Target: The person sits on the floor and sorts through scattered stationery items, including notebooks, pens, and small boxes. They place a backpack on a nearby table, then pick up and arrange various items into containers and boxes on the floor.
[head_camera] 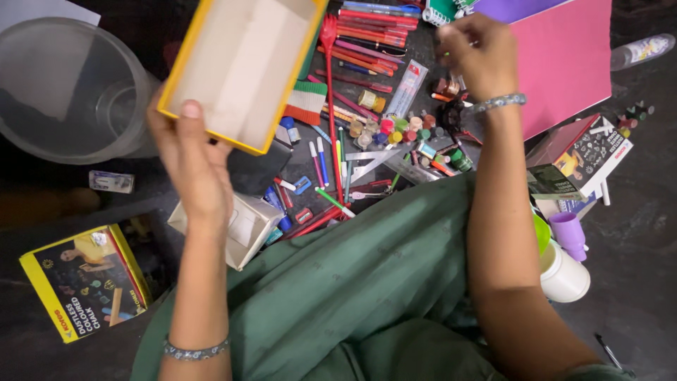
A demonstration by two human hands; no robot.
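Overhead, the left hand [192, 166] holds an empty shallow rectangular cardboard box with yellow outer walls and a pale brown inside [243, 67], raised and tilted above the clutter. The thumb lies on the near rim, pressed against the wall, while the other fingers are hidden under the base; the hand is thus closed on the box's near short edge. Such a box is judged light and fairly stiff, yet its thin walls would buckle under a hard squeeze; a hold on a wall close to a corner, or a flat palm under the base, would suit it best.

Across from the box, the right hand [479, 56], with a beaded bracelet [497, 104] at the wrist, hangs with its fingers curled together; whether it pinches anything cannot be told, since the fingertips are turned away. Just beyond it lies a pink sheet of card [564, 56]. Below it stands a cluster of small paint pots with coloured caps [395, 130].

Between the two hands lies a long red plastic fork-shaped tool [330, 106] among red pencils [374, 28] and scattered pens. Beside the left wrist sits a small white open carton [243, 226]; outward of the left hand stands a clear plastic tub [67, 88], and nearer the left forearm a yellow box of coloured chalk [84, 282]. Outward of the right forearm are a white jar [564, 279] and a purple cap [568, 234]. Green cloth [352, 282] covers the lap.
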